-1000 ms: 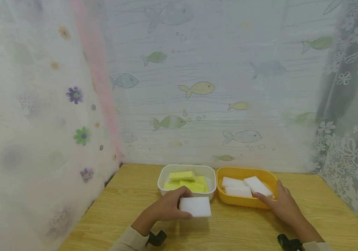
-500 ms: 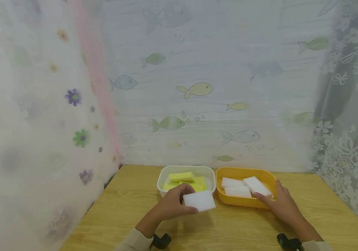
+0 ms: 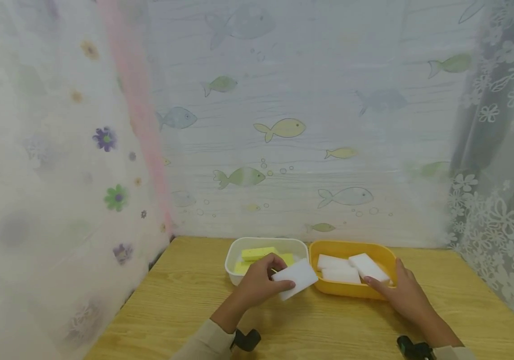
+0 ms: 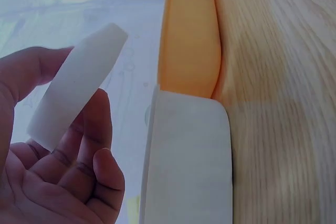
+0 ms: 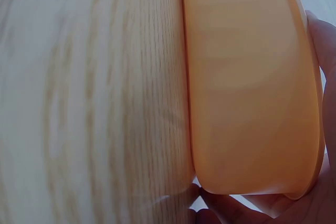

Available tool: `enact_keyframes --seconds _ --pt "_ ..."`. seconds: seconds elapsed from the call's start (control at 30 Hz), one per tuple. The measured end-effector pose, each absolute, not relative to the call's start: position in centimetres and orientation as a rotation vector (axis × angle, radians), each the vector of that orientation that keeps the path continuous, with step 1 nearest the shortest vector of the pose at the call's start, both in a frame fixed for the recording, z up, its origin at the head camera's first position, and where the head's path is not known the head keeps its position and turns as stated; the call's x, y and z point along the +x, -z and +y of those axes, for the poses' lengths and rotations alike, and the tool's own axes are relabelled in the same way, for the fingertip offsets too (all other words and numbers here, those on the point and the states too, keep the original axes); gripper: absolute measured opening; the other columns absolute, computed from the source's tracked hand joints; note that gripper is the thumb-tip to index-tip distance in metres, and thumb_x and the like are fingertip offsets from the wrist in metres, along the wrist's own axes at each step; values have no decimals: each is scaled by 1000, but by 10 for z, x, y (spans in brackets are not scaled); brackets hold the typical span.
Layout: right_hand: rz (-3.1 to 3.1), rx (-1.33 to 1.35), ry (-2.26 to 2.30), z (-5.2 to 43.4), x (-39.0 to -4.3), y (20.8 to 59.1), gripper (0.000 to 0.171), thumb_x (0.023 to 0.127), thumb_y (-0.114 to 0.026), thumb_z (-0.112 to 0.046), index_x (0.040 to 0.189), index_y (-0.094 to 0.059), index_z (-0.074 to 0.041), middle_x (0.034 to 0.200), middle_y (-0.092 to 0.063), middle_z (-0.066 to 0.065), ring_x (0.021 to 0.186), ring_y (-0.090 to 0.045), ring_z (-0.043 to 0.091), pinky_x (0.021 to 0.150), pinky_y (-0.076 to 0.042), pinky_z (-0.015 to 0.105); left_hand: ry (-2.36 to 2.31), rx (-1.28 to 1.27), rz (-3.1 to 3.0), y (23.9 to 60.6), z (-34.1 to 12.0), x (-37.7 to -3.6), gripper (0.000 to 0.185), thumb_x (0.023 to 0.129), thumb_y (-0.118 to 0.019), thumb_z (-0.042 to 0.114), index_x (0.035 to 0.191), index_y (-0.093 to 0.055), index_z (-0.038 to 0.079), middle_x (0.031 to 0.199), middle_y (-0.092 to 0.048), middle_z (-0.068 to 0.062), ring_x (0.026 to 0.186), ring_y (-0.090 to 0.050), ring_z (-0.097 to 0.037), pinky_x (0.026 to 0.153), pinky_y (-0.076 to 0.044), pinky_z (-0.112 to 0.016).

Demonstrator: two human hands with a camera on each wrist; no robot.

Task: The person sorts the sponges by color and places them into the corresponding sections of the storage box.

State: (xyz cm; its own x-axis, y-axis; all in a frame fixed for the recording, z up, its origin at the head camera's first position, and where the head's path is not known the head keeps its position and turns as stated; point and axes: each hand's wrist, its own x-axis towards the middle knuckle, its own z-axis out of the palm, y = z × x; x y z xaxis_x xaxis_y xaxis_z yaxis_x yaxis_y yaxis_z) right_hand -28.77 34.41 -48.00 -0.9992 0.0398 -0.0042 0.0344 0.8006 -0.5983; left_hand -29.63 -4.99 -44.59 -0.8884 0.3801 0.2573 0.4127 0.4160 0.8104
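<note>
My left hand (image 3: 257, 285) pinches a white sponge block (image 3: 296, 279) between thumb and fingers, above the table in front of the two tubs. The left wrist view shows this sponge (image 4: 79, 85) tilted, with the lower fingers curled beneath it. My right hand (image 3: 410, 299) grips the right end of an orange plastic tub (image 3: 342, 289), thumb at the front rim. In the right wrist view, fingers (image 5: 231, 208) wrap the end of the tub. Several white sponges (image 3: 341, 275) lie inside it. A white tub (image 3: 230, 270) with yellow sponges (image 3: 257, 253) stands behind my left hand, partly hidden.
Both tubs stand side by side on a wood-grain table (image 3: 162, 300), near its back edge. A curtain printed with fish (image 3: 284, 150) hangs behind, and a flowered curtain (image 3: 59, 200) runs along the left side. Dark devices (image 3: 245, 340) are strapped at both wrists.
My left hand has moved right and slightly up with the white sponge, which has turned and now tilts up to the right. The right hand and both tubs have stayed in place.
</note>
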Motion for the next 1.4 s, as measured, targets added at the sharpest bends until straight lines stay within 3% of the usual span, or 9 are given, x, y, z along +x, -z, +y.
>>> enact_keyframes --seconds 0.23,0.7,1.4 --pt "-2977 -60 -980 345 -290 480 128 95 -52 -75 155 22 11 157 -1 51 142 -15 69 111 -25 79 1599 -732 -2577 441 -37 -304 32 86 -86 33 104 -64 16 104 -69 3 81 -68 -11 68 -57 -25" --pt "-2958 -51 -1015 346 -289 484 128 94 -53 -76 156 20 10 157 -2 51 142 -16 69 108 -26 80 1665 -645 -2562 439 -6 -317 29 85 -86 33 94 -65 15 96 -68 2 80 -71 -9 69 -58 -26" --pt "-2953 -38 -993 344 -287 481 127 95 -53 -74 156 21 10 157 -3 51 141 -18 69 109 -27 80 1618 -554 -2509 443 41 -337 22 90 -82 34 84 -70 17 81 -67 7 73 -60 -7 63 -53 -23"
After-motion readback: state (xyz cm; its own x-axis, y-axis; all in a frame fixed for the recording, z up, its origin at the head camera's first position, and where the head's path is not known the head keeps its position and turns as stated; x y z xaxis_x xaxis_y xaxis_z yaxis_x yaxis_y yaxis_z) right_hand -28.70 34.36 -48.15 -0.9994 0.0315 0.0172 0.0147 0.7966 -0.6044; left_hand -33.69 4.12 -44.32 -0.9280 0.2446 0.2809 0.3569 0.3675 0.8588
